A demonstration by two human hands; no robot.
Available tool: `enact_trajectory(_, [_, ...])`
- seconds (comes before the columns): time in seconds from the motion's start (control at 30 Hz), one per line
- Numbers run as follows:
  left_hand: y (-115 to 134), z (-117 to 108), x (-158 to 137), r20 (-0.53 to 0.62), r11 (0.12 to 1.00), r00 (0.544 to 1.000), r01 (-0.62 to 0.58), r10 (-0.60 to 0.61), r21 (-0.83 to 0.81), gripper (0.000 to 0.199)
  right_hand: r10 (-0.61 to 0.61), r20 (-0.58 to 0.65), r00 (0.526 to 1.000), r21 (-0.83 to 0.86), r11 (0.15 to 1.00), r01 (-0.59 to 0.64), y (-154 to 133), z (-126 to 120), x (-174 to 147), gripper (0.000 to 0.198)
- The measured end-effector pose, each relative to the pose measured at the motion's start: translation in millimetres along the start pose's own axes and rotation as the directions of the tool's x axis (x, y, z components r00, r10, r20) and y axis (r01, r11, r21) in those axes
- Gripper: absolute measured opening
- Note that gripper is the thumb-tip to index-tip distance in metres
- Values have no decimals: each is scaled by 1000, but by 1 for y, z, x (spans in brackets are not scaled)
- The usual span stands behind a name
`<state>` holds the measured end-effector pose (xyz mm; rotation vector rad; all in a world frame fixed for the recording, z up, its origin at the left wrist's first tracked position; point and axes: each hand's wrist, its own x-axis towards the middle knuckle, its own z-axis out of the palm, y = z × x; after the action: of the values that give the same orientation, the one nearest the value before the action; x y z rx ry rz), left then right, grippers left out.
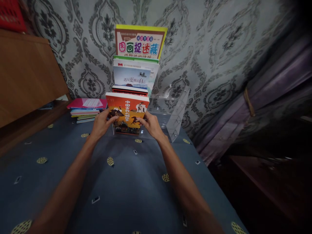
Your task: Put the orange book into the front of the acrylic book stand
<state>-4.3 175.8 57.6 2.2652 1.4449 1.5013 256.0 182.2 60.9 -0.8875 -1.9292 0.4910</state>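
An orange and red book (128, 109) with white Chinese lettering is held upright between both hands. My left hand (102, 123) grips its left edge, thumb on the front cover. At the right edge, my right hand (151, 124) holds it the same way. The book is at the front of a clear acrylic rack (174, 117). Behind it, books stand in rising rows: a dark red-edged book (130, 90), a pale blue-and-white book (131, 77), and a tall yellow-edged book (140, 42) at the back. The held book hides most of the rack's left front.
Left of the rack lies a stack of books (85, 113) with a pink one on top. A wooden cabinet (29, 74) stands at the left, a red basket (11, 16) above it. Patterned wallpaper rises behind the blue tablecloth (136, 185); a tied purple curtain (226, 117) hangs right.
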Motion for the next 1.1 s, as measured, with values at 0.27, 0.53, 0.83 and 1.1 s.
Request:
enact_trajectory(0.27, [-1,-1,-2,41,996,999,38,-35,-78,28,-11,-6,1000,-67,998,10,5,0,1,49])
enact_trajectory(0.53, [-8,3,-5,53,988,998,34,-26,-149,33,-48,35,998,-98,994,51,10,-3,1,46])
enact_trajectory(0.83, [-10,6,-6,69,990,996,65,-56,-129,36,-81,40,996,-142,986,86,13,-3,2,37])
enact_trajectory(1.1, [-12,7,-6,84,994,994,78,-72,-75,29,-72,47,996,-170,982,79,11,-4,2,32])
